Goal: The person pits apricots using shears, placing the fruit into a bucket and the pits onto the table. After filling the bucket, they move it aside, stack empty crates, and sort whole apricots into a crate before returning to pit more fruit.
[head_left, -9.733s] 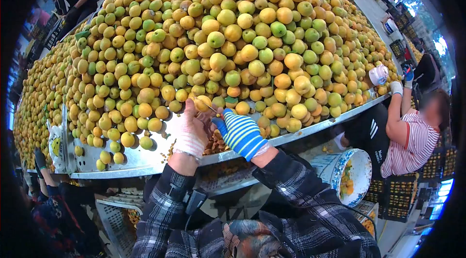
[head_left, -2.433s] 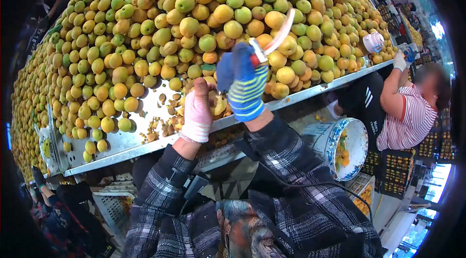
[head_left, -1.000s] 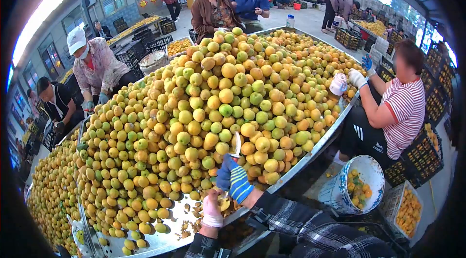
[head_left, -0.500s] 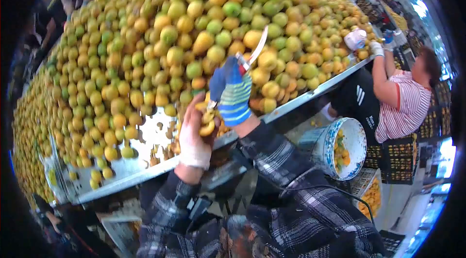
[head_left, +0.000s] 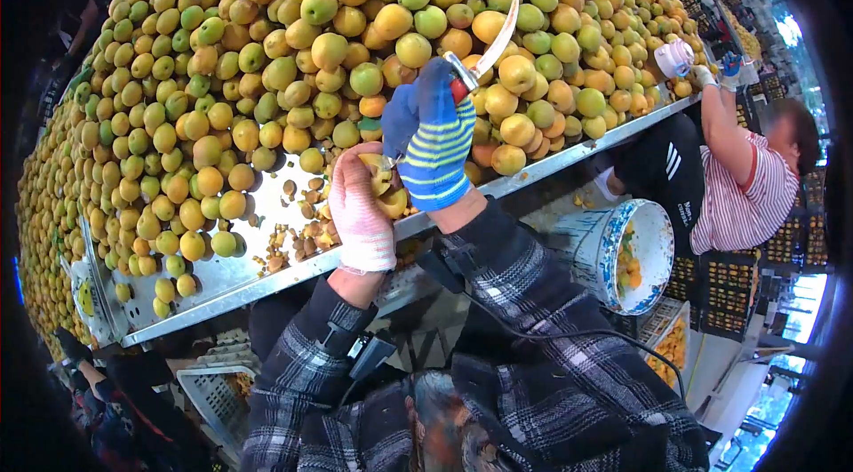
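My right hand [head_left: 435,139], in a blue glove with yellow-green stripes, is closed around a curved knife [head_left: 499,38] with a red handle. The blade points up and away over the fruit pile. My left hand [head_left: 362,214], in a pale pink and white glove, holds a cut apricot [head_left: 384,177] at the metal table's edge. Its yellow flesh faces my right hand, and a small metal tip below the right fist appears to meet it. Brown pits [head_left: 306,241] lie on the table beside my left hand. The pile of yellow-green apricots [head_left: 329,50] rises just beyond both hands.
A metal rim [head_left: 240,296] runs along the table's near side. To the right stand a blue-white bucket [head_left: 641,254] with cut fruit inside and a crate of orange pieces [head_left: 668,352]. A co-worker in a striped shirt [head_left: 742,188] sits at the table. A grey crate [head_left: 209,396] is lower left.
Both hands stay together at the apricot, with the knife still in my right hand. The view has shifted slightly, and the pits by my left hand show more clearly.
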Tool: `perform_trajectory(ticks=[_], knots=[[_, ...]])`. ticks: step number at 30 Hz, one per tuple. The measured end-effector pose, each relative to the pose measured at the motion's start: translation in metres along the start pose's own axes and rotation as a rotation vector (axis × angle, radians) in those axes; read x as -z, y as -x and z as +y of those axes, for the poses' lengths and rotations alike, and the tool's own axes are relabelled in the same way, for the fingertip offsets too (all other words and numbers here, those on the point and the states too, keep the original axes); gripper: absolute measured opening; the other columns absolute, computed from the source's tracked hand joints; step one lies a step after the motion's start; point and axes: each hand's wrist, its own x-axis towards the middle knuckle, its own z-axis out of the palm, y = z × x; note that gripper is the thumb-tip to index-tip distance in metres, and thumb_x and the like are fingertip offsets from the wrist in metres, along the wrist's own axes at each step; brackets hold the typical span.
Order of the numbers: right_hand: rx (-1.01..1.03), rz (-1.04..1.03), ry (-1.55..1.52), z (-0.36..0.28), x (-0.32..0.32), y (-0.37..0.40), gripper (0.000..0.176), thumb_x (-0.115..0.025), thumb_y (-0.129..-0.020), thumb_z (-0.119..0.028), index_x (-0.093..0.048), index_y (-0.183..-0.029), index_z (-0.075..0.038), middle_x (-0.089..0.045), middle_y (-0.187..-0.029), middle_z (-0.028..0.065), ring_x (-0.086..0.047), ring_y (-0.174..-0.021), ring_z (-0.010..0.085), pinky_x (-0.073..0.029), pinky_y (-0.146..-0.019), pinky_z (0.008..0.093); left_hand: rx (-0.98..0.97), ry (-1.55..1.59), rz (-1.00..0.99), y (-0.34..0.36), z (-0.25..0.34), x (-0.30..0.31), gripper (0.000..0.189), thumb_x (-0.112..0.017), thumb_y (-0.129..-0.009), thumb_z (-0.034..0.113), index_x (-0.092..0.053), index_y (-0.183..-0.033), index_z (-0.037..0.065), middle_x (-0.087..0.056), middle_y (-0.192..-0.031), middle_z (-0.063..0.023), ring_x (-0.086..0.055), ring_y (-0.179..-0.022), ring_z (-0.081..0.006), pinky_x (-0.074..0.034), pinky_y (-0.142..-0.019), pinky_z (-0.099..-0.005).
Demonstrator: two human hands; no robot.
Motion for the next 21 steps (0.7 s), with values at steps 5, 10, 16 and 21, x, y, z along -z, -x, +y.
perform_trajectory(ticks=[5,10,16,21], knots=[[-0.309,-0.016,-0.261,-0.01,-0.001,-0.005,0.057,-0.044,-0.095,-0.057,-0.025,-0.054,-0.021,-0.02,-0.048,-0.0053,-0.022,-0.036,0.0111,-0.019,-0.035,0.0284,-0.145,-0.248,0.104,-0.002,-0.009,0.002,0.04,-0.042,-0.1,0.04,-0.059,-0.104,0.004,-0.059,-0.086,-0.0011,-0.054,-0.073,-0.0084,-0.046,-0.067,-0.0227],[-0.387,0.053,-0.331,-0.01,0.001,-0.007,0.057,-0.044,-0.094,-0.058,-0.025,-0.054,-0.022,-0.02,-0.049,-0.0061,-0.019,-0.037,0.0114,-0.017,-0.037,0.0289,-0.181,-0.232,0.102,0.002,-0.003,-0.008,0.043,-0.041,-0.1,0.044,-0.058,-0.104,0.004,-0.058,-0.085,-0.0013,-0.053,-0.072,-0.0084,-0.045,-0.067,-0.0224],[-0.497,0.185,-0.366,-0.009,0.003,-0.003,0.056,-0.047,-0.095,-0.052,-0.024,-0.054,-0.022,-0.019,-0.049,-0.0063,-0.019,-0.039,0.0115,-0.022,-0.041,0.0305,0.008,-0.033,0.021,0.006,0.006,-0.007,0.046,-0.042,-0.099,0.048,-0.057,-0.101,0.005,-0.052,-0.074,0.0005,-0.046,-0.063,-0.0081,-0.039,-0.059,-0.0215],[-0.513,0.129,-0.407,-0.009,0.004,-0.003,0.056,-0.046,-0.095,-0.051,-0.023,-0.054,-0.021,-0.018,-0.049,-0.0061,-0.019,-0.039,0.0115,-0.021,-0.041,0.0302,0.043,0.03,-0.012,0.006,0.01,-0.005,0.045,-0.044,-0.097,0.05,-0.055,-0.103,0.007,-0.049,-0.071,0.0003,-0.043,-0.059,-0.0086,-0.038,-0.054,-0.0232]])
